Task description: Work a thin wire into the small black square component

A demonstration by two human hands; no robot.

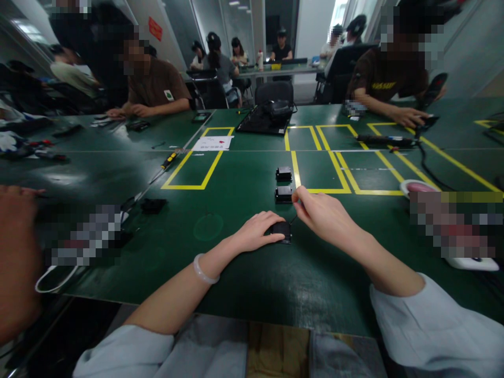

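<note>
On the green table, my left hand (262,230) is wrapped around a small black block-shaped part (281,231), thumb along its near side and fingers over its far side. My right hand (321,212), fingertips pinched together, holds a thin dark rod (293,220) that slants down to the part's right edge. The rod's upper end is hidden by the fingers, and its exact kind is too small to tell. Just beyond my hands, two similar black blocks (283,195) stand one behind the other, the nearer close to my right fingertips.
Yellow tape rectangles (185,187) mark the tabletop (236,283). A phone-like device with a white edge (472,262) lies at right. To the left are a small black piece (153,205) and a yellow-black screwdriver (169,160). Another person's arm (18,262) reaches in at far left; co-workers sit opposite.
</note>
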